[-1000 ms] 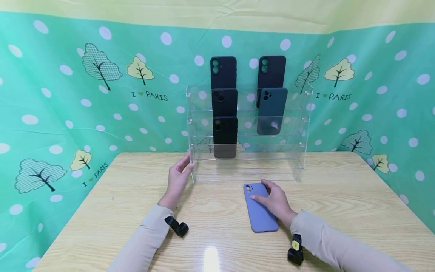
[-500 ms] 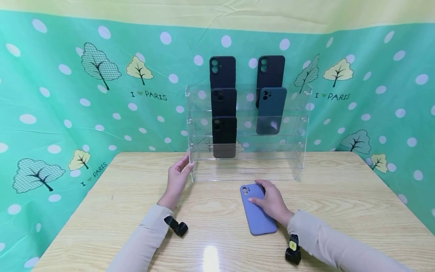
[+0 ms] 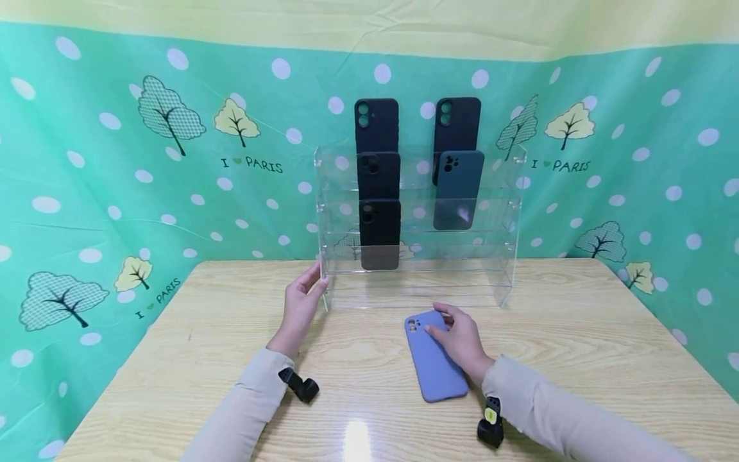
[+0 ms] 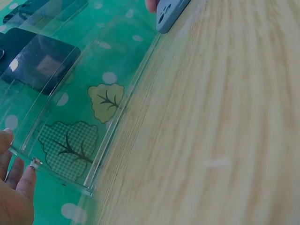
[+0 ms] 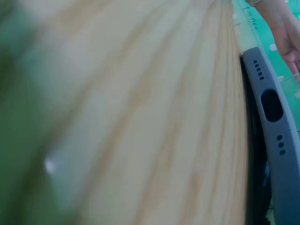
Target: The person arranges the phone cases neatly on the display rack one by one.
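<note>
My right hand (image 3: 462, 337) grips a lavender phone case (image 3: 434, 372), thumb on its back face and fingers round the far edge. The case lies slanted in front of a clear acrylic display rack (image 3: 318, 212); its camera cutouts are at the upper left. In the right wrist view the end of the phone case (image 5: 280, 129) shows its slots, with a dark gap between it and the wood. My left hand (image 3: 300, 311) pinches the rack's left side panel near the bottom. In the left wrist view a case corner (image 4: 165, 21) shows beside the rack's lower edge.
The rack's left column holds dark phone cases: a top one (image 3: 378, 125), a middle one (image 3: 379, 179) and a black front one (image 3: 380, 224). Farther right are another dark case (image 3: 464, 122) and a teal one (image 3: 458, 186). A green patterned cloth (image 3: 260, 212) hangs behind the wooden table (image 3: 202, 359).
My right hand has moved slightly left with the lavender case, and the case's top end has shifted left. My left hand keeps its hold on the rack.
</note>
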Demonstrator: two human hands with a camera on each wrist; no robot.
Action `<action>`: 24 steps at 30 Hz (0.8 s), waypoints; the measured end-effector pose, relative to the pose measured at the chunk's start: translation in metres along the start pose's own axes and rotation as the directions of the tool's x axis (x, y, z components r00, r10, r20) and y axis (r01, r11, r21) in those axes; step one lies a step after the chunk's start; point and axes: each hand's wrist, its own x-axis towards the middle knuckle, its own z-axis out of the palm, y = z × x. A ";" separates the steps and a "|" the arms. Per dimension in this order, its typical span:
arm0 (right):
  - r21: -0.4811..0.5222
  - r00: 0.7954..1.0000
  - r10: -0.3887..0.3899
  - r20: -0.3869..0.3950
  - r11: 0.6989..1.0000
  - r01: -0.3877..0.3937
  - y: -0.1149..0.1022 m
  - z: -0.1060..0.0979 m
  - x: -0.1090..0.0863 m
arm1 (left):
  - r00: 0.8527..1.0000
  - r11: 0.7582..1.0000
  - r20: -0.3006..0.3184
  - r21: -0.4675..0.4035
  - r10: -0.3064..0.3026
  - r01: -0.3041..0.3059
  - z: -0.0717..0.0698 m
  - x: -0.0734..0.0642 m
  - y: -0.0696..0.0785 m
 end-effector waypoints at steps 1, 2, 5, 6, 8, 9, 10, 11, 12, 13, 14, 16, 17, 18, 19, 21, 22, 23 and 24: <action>0.024 1.000 0.022 0.000 0.999 -0.022 -0.001 0.000 0.000 | 1.000 1.000 0.002 -0.002 0.001 -0.001 0.000 0.000 0.000; 0.050 0.999 0.046 0.002 0.998 -0.046 -0.001 0.000 0.000 | 1.000 1.000 0.003 -0.005 0.002 -0.002 0.000 0.000 0.000; 0.122 0.995 0.098 0.015 0.988 -0.099 -0.004 -0.001 0.001 | 1.000 1.000 0.007 -0.002 0.002 -0.002 -0.001 0.000 -0.001; 0.148 0.993 0.115 0.025 0.982 -0.118 -0.006 -0.002 0.001 | 1.000 1.000 0.010 -0.002 0.003 -0.003 -0.001 0.000 -0.001; 0.202 0.989 0.142 0.041 0.968 -0.148 -0.009 -0.005 0.002 | 1.000 1.000 0.009 -0.002 0.000 0.000 -0.001 -0.001 -0.001; 0.223 0.987 0.154 0.053 0.961 -0.162 -0.011 -0.007 0.002 | 1.000 1.000 0.011 -0.001 0.001 -0.001 -0.001 0.000 -0.001; 0.249 0.984 0.163 0.069 0.953 -0.175 -0.013 -0.010 0.003 | 1.000 1.000 0.012 -0.002 0.001 -0.001 -0.001 0.000 -0.001; 0.277 0.982 0.172 0.082 0.942 -0.188 -0.015 -0.013 0.003 | 1.000 1.000 0.014 -0.004 0.002 -0.002 -0.001 0.000 -0.001; 0.302 0.978 0.182 0.102 0.931 -0.204 -0.016 -0.016 0.004 | 1.000 1.000 0.015 -0.007 0.003 -0.002 -0.001 0.000 -0.001; 0.326 0.975 0.186 0.119 0.921 -0.215 -0.018 -0.019 0.005 | 1.000 1.000 0.014 -0.008 0.003 -0.003 -0.001 0.000 -0.001; 0.342 0.973 0.181 0.140 0.914 -0.219 -0.020 -0.022 0.005 | 1.000 1.000 0.015 -0.012 0.005 -0.005 -0.001 0.000 -0.001; 0.377 0.968 0.179 0.176 0.896 -0.234 -0.024 -0.029 0.007 | 1.000 1.000 0.014 -0.021 0.007 -0.007 -0.001 0.000 -0.001; 0.388 0.967 0.176 0.187 0.890 -0.237 -0.026 -0.033 0.008 | 1.000 1.000 0.013 -0.025 0.009 -0.008 -0.001 0.000 -0.001; 0.394 0.965 0.169 0.199 0.888 -0.237 -0.029 -0.037 0.009 | 1.000 1.000 0.011 -0.028 0.009 -0.009 -0.001 0.000 -0.001; 0.406 0.966 0.161 0.204 0.884 -0.233 -0.031 -0.040 0.011 | 1.000 1.000 0.011 -0.027 0.012 -0.011 -0.001 0.000 -0.001; 0.421 0.966 0.153 0.207 0.878 -0.229 -0.036 -0.047 0.014 | 1.000 1.000 0.011 -0.026 0.014 -0.014 -0.001 0.000 -0.001; 0.428 0.968 0.138 0.208 0.877 -0.217 -0.038 -0.051 0.015 | 1.000 1.000 0.008 -0.025 0.014 -0.014 -0.001 0.000 -0.001; 0.437 0.970 0.129 0.205 0.875 -0.209 -0.040 -0.054 0.016 | 1.000 1.000 0.008 -0.021 0.015 -0.015 -0.001 0.000 -0.001; 0.444 0.971 0.121 0.205 0.873 -0.202 -0.043 -0.058 0.018 | 1.000 1.000 0.006 -0.018 0.014 -0.014 -0.001 0.000 -0.001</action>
